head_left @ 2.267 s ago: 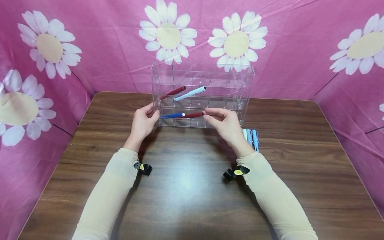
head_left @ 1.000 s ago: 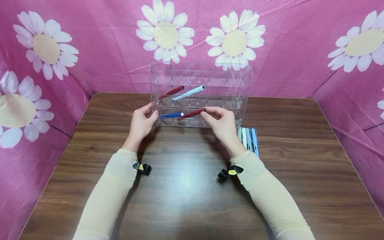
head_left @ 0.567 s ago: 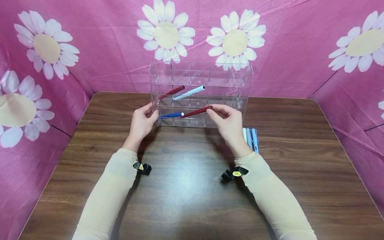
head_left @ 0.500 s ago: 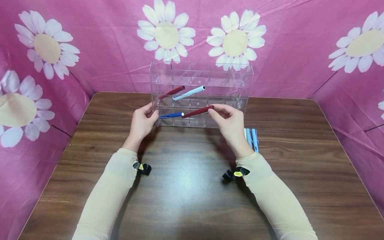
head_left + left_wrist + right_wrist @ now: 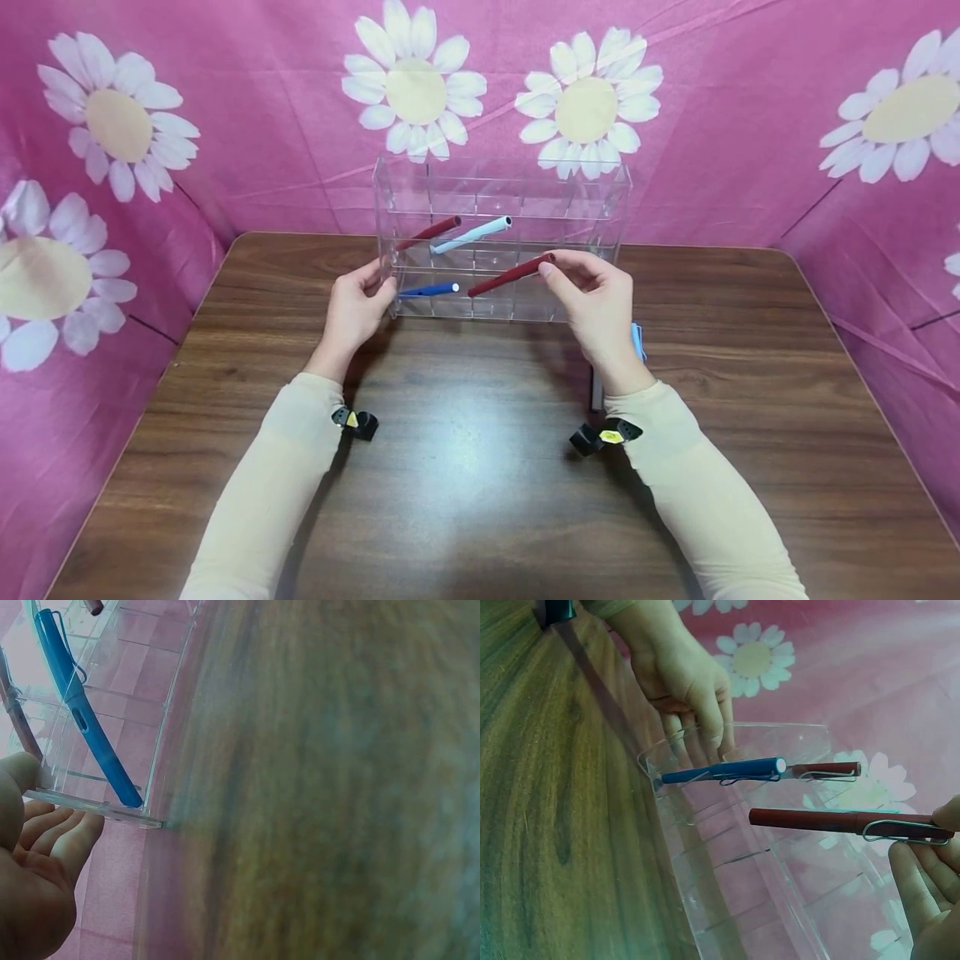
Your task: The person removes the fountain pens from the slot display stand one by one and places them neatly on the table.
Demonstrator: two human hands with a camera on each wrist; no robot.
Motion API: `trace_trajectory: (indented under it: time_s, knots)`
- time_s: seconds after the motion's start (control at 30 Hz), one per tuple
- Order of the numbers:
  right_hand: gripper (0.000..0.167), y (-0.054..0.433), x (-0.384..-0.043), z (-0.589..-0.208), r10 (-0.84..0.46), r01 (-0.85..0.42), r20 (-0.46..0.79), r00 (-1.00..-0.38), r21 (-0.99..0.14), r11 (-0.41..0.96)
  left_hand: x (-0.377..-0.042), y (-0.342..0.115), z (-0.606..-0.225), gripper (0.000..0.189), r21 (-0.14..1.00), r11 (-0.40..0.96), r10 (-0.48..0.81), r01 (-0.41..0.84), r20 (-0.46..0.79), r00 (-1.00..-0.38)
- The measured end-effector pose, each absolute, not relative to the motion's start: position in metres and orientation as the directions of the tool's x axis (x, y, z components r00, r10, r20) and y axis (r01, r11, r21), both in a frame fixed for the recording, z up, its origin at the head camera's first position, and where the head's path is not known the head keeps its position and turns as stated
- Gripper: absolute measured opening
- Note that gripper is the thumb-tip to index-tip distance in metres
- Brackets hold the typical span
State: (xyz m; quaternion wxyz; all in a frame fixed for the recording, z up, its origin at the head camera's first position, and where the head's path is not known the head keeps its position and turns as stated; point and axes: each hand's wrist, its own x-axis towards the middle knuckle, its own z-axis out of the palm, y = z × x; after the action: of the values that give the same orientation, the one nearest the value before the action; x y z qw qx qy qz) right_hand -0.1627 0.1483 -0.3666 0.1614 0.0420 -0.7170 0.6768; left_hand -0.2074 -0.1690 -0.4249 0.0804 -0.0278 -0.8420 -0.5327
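Note:
A clear acrylic pen rack [image 5: 547, 304] with several compartments stands at the back of the table. My left hand [image 5: 357, 310] holds its left side, thumb on one face and fingers behind the wall [image 5: 97, 808]. In the lower row a blue pen [image 5: 431, 290] leans at the left end; higher up lie a dark red pen [image 5: 431, 232] and a light blue pen [image 5: 472, 235]. My right hand [image 5: 596, 312] pinches another dark red pen [image 5: 510, 276] by its clip end, tilted in front of the rack. In the right wrist view this held pen [image 5: 817, 821] is apart from the blue one.
Right of the rack, a blue pen [image 5: 637, 340] and a dark pen [image 5: 597, 390] on the wooden table [image 5: 465, 500] show partly around my right wrist. A pink cloth [image 5: 300, 125] with daisies hangs close behind the rack.
My right hand has lifted the dark red pen from the lower row beside the blue pen, up and to the right. It now covers most of the pens on the table. The left hand stays put.

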Motion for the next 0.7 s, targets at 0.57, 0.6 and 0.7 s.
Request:
trace_trajectory:
  time_s: [0.57, 0.6, 0.7]
  knots:
    - [0.019, 0.164, -0.158, -0.364, 0.221, -0.301, 0.317, -0.922, -0.948, 0.102, -0.205, -0.17, -0.426, 0.043, 0.898, 0.423, -0.044, 0.118, 0.15, -0.988]
    - [0.018, 0.165, -0.158, -0.364, 0.224, -0.3, 0.315, -0.922, -0.949, 0.1, -0.205, -0.17, -0.426, 0.043, 0.9, 0.42, -0.043, 0.117, 0.149, -0.988]
    - [0.016, 0.167, -0.158, -0.364, 0.225, -0.301, 0.311, -0.923, -0.95, 0.081, -0.206, -0.17, -0.426, 0.043, 0.902, 0.415, -0.045, 0.119, 0.15, -0.988]
